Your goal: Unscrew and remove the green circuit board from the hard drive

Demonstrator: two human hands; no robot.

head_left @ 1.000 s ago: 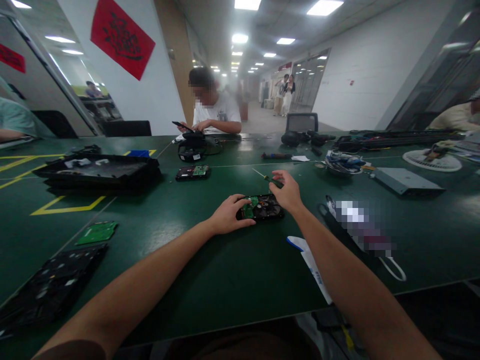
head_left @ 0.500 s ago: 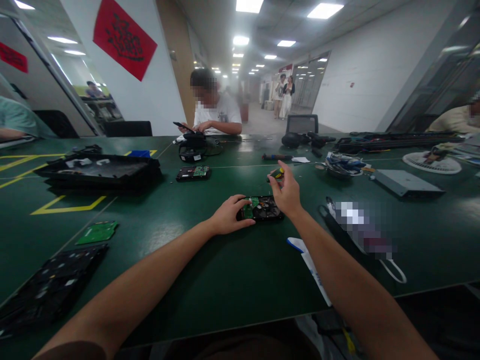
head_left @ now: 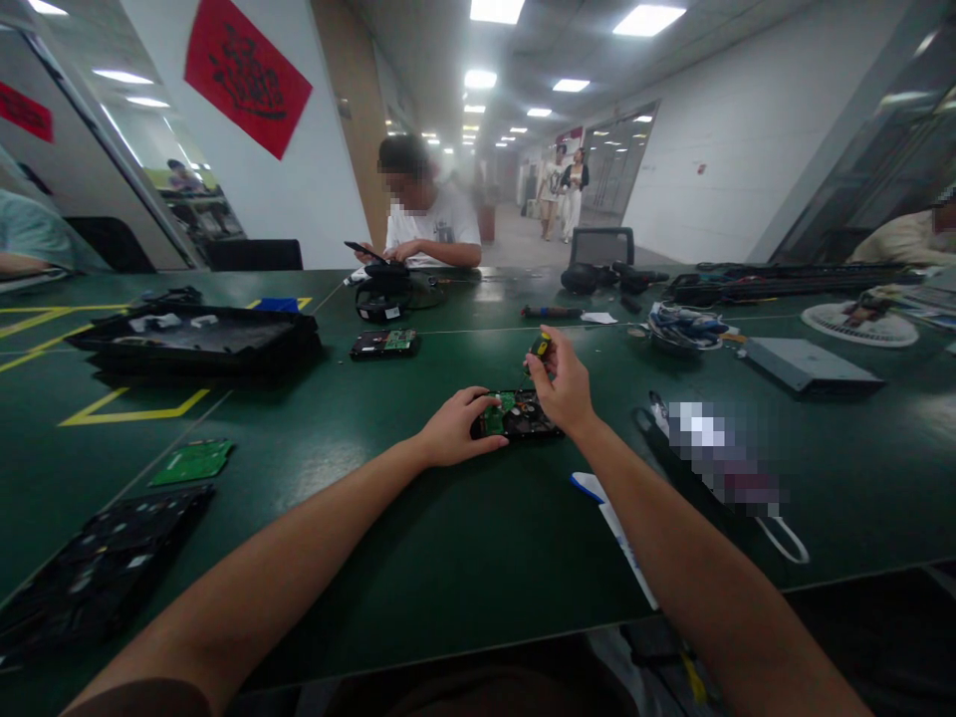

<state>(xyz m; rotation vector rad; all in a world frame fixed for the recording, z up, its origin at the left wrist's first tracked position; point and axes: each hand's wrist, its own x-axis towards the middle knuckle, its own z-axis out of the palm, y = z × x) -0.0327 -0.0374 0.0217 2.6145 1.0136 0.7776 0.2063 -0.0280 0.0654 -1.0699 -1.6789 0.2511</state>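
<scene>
A black hard drive (head_left: pixel 523 418) with a green circuit board lies on the dark green table (head_left: pixel 448 538) in front of me. My left hand (head_left: pixel 455 430) rests on its left end, fingers curled over the edge, holding it down. My right hand (head_left: pixel 566 386) is closed round a small screwdriver (head_left: pixel 539 349) with a black and yellow handle, held upright above the drive's right half. The tip is hidden behind my fingers.
A second hard drive (head_left: pixel 384 344) lies further back, a black tray (head_left: pixel 194 339) at the left, a green board (head_left: pixel 192 463) and a black panel (head_left: pixel 97 568) near left. A grey box (head_left: pixel 811 363), cables (head_left: pixel 683 324) and a lanyard (head_left: pixel 717 468) lie right. A person (head_left: pixel 425 214) sits opposite.
My right hand has lifted the screwdriver off the table, turned it upright and brought it left over the drive. My left hand has stayed on the drive.
</scene>
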